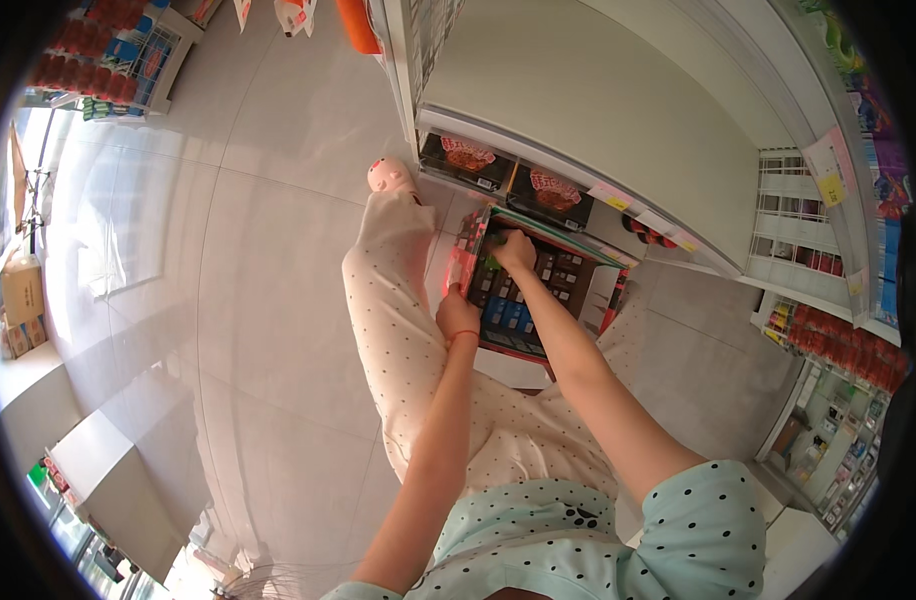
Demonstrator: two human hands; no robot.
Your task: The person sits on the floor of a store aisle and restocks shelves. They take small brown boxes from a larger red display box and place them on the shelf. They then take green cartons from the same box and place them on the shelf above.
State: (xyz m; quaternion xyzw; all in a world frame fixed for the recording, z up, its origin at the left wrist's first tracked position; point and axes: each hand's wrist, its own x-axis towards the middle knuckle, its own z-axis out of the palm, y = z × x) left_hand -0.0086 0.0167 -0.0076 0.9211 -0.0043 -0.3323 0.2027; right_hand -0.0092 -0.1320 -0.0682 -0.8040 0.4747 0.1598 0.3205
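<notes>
An open box with red and green sides (464,259) stands between my legs, in front of the shelf. Rows of small dark packages (559,279) fill much of it, with several blue packages (507,313) at its near side. My left hand (458,313) rests on the box's left edge, fingers curled over the rim. Inside the box's far left part is my right hand (515,251), its fingers bent around or beside something dark and green that is too blurred to name.
Beyond the box is a white store shelf (578,97), with black food packs (469,159) on its bottom level and price tags (656,223) along its edge. Wire racks with red packages (840,341) stand at right. Cardboard boxes (22,292) are at far left.
</notes>
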